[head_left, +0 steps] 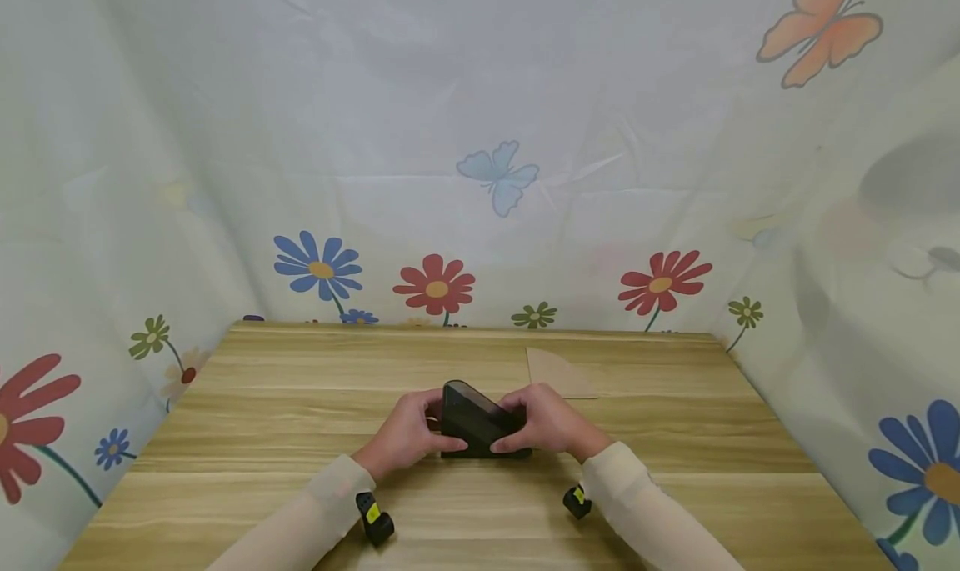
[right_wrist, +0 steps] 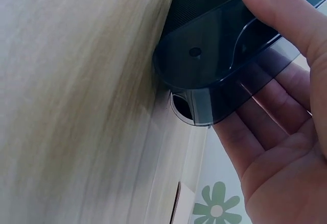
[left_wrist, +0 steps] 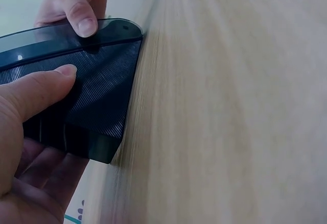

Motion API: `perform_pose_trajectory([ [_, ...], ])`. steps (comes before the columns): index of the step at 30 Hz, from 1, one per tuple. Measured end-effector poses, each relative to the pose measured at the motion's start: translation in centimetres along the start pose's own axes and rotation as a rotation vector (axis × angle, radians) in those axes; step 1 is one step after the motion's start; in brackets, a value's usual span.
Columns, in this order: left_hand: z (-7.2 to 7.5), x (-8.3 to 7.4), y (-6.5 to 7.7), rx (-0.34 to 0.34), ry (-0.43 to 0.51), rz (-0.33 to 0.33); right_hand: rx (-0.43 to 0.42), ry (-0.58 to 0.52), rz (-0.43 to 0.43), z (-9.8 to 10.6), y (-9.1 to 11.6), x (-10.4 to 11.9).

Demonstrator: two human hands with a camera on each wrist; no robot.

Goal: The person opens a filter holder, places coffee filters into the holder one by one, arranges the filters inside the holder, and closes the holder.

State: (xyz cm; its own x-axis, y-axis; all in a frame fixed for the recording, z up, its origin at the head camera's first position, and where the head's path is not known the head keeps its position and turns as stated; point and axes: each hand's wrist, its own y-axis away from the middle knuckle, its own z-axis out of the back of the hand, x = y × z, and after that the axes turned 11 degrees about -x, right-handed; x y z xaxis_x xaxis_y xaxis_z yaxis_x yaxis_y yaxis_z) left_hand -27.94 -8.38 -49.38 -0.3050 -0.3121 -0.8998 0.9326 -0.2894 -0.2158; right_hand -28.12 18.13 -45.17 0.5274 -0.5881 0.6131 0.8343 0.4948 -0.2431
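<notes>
The person's two hands shared one object: a dark wedge-shaped case [head_left: 476, 425], held upright near the middle of the table [head_left: 300, 404], its lower edge down at the wood and apparently resting on it. The left hand [head_left: 408, 429] gripped one end, thumb laid on the ridged face and fingers behind and beneath. The right hand [head_left: 551, 421] grasped the sloping side, its thumb over the smoky see-through rim [right_wrist: 207, 50] and its fingers spread along the back. Just behind the right hand, a tan fan-shaped sheet [head_left: 561, 376] lay flat on the table, touched by neither. The step in hand looked like steadying or turning the case, perhaps working at that rim; whether the rim was a separate lid could not be told. The next move probably called for the left hand to keep the body firm while the right thumb and fingers applied even, gentle pressure along the edge, since a lopsided push might tip the case on its narrow base.
</notes>
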Motion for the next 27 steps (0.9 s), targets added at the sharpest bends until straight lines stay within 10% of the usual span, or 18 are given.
perform_pose_trajectory([
  [12, 0.3, -0.2, 0.0, 0.004, -0.032, 0.002, 0.040, -0.008, -0.048, -0.1, -0.4, 0.7],
  [27, 0.1, 0.6, -0.4, 0.026, -0.022, -0.030, -0.135, -0.123, 0.054, -0.2, -3.6, 6.6],
])
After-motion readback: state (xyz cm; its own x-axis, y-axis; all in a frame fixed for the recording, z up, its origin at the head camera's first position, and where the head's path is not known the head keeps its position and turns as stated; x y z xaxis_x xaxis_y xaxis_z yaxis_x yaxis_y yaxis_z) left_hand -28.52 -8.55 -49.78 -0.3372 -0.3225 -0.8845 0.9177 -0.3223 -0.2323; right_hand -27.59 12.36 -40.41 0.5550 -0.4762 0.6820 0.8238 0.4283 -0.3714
